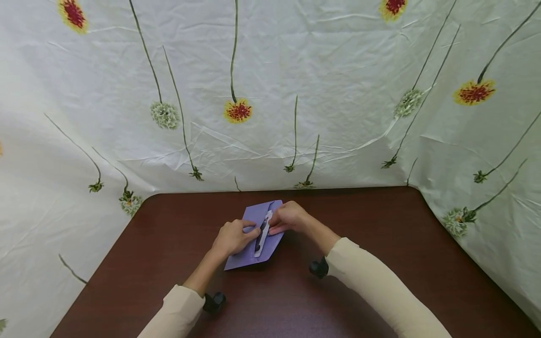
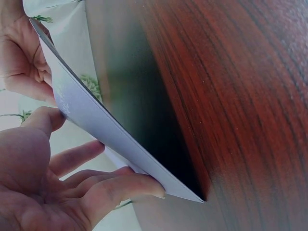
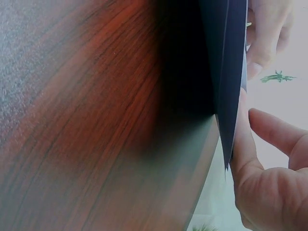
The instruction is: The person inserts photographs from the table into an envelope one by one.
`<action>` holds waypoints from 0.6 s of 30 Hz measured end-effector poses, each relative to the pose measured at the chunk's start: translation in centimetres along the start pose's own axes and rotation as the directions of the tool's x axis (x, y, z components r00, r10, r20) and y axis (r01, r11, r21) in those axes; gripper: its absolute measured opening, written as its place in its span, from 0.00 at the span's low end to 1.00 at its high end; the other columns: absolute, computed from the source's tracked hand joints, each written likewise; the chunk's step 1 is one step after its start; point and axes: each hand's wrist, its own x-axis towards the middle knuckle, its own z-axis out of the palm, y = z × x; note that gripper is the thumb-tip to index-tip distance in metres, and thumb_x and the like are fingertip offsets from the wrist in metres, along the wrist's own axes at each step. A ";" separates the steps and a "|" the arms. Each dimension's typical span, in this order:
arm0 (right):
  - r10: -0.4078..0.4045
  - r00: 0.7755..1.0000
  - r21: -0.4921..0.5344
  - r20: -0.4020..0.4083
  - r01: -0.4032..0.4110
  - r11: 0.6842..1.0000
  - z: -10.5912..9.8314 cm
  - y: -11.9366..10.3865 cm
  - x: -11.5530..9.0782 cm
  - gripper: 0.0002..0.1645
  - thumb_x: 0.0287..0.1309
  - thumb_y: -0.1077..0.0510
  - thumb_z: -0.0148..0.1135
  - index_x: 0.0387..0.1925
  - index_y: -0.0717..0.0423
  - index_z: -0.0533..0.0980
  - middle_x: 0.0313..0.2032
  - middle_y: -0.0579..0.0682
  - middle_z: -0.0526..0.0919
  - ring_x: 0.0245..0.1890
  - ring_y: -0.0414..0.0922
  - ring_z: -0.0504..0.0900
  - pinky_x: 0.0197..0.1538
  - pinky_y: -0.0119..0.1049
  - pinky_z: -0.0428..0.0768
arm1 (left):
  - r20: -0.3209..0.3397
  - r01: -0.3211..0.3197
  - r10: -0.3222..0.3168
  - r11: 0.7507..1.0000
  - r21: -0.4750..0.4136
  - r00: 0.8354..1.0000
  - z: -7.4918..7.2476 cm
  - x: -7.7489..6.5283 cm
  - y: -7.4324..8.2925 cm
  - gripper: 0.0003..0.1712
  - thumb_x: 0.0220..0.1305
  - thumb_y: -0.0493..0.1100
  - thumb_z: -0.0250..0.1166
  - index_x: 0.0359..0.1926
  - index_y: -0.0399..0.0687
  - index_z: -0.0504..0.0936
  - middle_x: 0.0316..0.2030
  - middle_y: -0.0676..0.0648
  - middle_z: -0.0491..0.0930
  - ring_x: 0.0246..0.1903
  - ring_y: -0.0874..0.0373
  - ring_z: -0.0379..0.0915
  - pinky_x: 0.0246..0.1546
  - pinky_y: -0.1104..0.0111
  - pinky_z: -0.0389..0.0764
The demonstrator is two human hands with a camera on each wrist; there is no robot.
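A flat purple envelope (image 1: pixel 236 259) is tilted up off the tabletop in the head view. From its slot shows a white card (image 1: pixel 258 251) with dark print. My left hand (image 1: pixel 232 237) holds the envelope from the left, its fingers on the front beside the slot; in the left wrist view its fingertips meet the pale envelope side (image 2: pixel 96 115). On the other side, my right hand (image 1: pixel 289 217) pinches the card at the slot with bent fingers. Its fingers (image 3: pixel 245 139) lie against the envelope in the right wrist view. The card's lower part is hidden inside.
A dark reddish-brown table (image 1: pixel 359 216) with rounded far corners lies under the hands. White flower-printed cloth (image 1: pixel 270 61) hangs behind and at both sides. Each wrist carries a small black device, one on the left (image 1: pixel 214 303) and one on the right (image 1: pixel 319 267).
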 end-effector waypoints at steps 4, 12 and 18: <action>-0.010 1.000 0.005 -0.017 0.010 1.000 0.2 0.2 0.1 0.07 0.58 0.75 0.59 0.39 0.75 0.78 0.26 0.57 0.82 0.22 0.45 0.86 0.39 0.39 0.87 | 0.005 0.005 -0.005 1.000 -0.004 1.000 -0.1 -0.1 0.0 0.23 0.67 0.55 0.64 0.56 0.48 0.87 0.56 0.38 0.84 0.53 0.43 0.82 0.48 0.51 0.81; -0.023 0.999 0.028 -0.026 0.023 0.999 0.4 0.4 0.5 0.06 0.60 0.75 0.58 0.38 0.76 0.79 0.25 0.58 0.83 0.24 0.45 0.87 0.41 0.40 0.87 | -0.002 -0.008 0.008 1.000 -0.005 1.000 0.0 -0.1 -0.1 0.23 0.67 0.54 0.64 0.56 0.47 0.87 0.55 0.38 0.84 0.52 0.43 0.82 0.46 0.51 0.81; -0.010 0.999 0.043 -0.031 0.012 0.999 0.5 0.6 0.8 0.04 0.60 0.75 0.57 0.36 0.74 0.78 0.24 0.58 0.83 0.22 0.45 0.86 0.39 0.40 0.87 | -0.006 -0.010 0.010 1.000 -0.008 1.000 0.0 -0.1 -0.1 0.23 0.67 0.54 0.64 0.55 0.47 0.87 0.56 0.38 0.84 0.53 0.43 0.82 0.46 0.52 0.81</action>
